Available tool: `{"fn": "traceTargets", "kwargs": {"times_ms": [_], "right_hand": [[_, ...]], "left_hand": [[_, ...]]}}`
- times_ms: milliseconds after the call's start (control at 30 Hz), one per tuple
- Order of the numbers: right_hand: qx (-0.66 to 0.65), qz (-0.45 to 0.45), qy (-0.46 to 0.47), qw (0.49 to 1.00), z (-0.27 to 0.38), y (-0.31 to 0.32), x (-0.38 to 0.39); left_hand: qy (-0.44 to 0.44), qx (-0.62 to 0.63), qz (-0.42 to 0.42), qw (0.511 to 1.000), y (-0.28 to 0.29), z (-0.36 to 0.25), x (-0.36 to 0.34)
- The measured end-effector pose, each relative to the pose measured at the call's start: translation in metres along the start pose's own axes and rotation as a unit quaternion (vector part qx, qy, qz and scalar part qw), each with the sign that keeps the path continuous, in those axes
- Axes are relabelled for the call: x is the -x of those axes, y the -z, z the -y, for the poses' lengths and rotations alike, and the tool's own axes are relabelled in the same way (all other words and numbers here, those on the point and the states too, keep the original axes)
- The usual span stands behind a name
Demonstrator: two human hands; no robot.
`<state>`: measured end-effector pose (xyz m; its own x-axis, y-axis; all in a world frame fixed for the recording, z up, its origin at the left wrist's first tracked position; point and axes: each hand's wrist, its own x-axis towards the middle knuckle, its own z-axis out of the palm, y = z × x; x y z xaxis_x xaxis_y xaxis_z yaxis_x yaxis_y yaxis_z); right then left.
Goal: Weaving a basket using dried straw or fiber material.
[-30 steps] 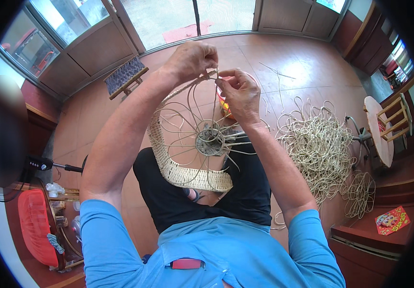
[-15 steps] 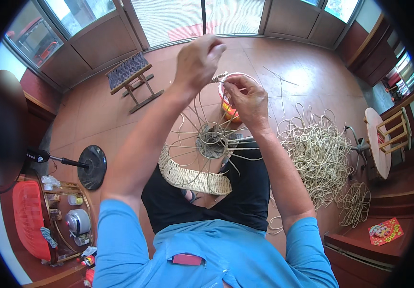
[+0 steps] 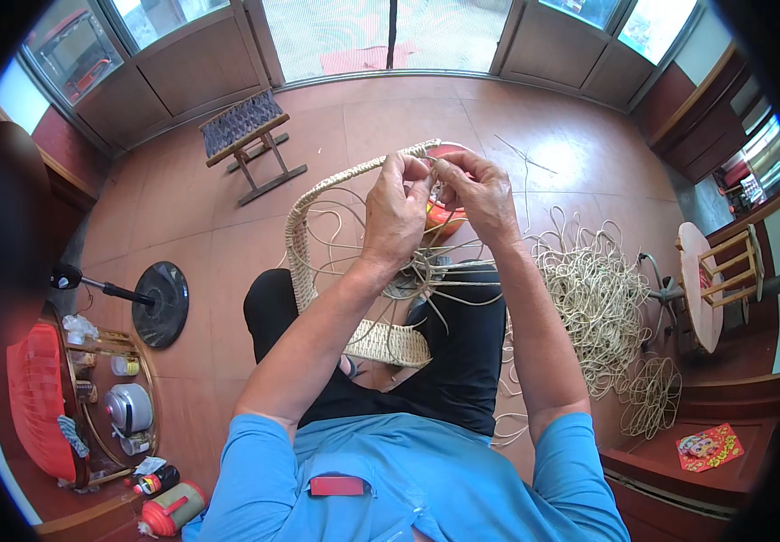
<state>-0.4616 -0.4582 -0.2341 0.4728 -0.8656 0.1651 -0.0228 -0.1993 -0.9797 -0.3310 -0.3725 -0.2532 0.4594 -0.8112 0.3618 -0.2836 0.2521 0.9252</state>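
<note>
Between my legs, a cream woven basket band (image 3: 299,244) curves around loose cords radiating from a round dark centre (image 3: 410,285). My left hand (image 3: 396,210) and my right hand (image 3: 483,200) meet at the band's far end, both with fingers closed on thin cord near the weave. The exact spot they grip is partly hidden by fingers. A red-and-orange bucket (image 3: 446,222) stands behind my hands, mostly covered by them.
A large heap of pale cord (image 3: 588,303) lies at the right, near a tipped stool (image 3: 700,287). A low woven-seat stool (image 3: 245,126) stands back left. A fan base (image 3: 159,303), kettle (image 3: 128,408), red plastic cover (image 3: 39,397) and flask (image 3: 171,508) are at left.
My left hand has come down from high above the band to beside my right hand. My right hand has shifted slightly right and down. More of the band's upper rim now shows.
</note>
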Motion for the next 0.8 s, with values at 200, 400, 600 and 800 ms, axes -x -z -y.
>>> {"fn": "traceTargets", "kwargs": {"times_ms": [200,400,600,800], "right_hand": [[-0.007,0.008,-0.005,1.0,0.0,0.001,0.002],[0.007,-0.011,0.002,1.0,0.002,-0.005,0.005],[0.012,-0.039,0.026,0.999,-0.005,-0.012,0.005],[-0.023,-0.032,0.034,0.999,-0.015,-0.011,0.005]], "left_hand": [[-0.069,-0.159,-0.008,0.985,0.011,-0.01,0.006],[-0.139,-0.399,0.08,0.903,0.027,-0.019,0.001],[-0.162,-0.446,0.128,0.871,0.034,-0.016,-0.001],[-0.224,-0.435,0.093,0.867,0.032,-0.006,-0.001]]}}
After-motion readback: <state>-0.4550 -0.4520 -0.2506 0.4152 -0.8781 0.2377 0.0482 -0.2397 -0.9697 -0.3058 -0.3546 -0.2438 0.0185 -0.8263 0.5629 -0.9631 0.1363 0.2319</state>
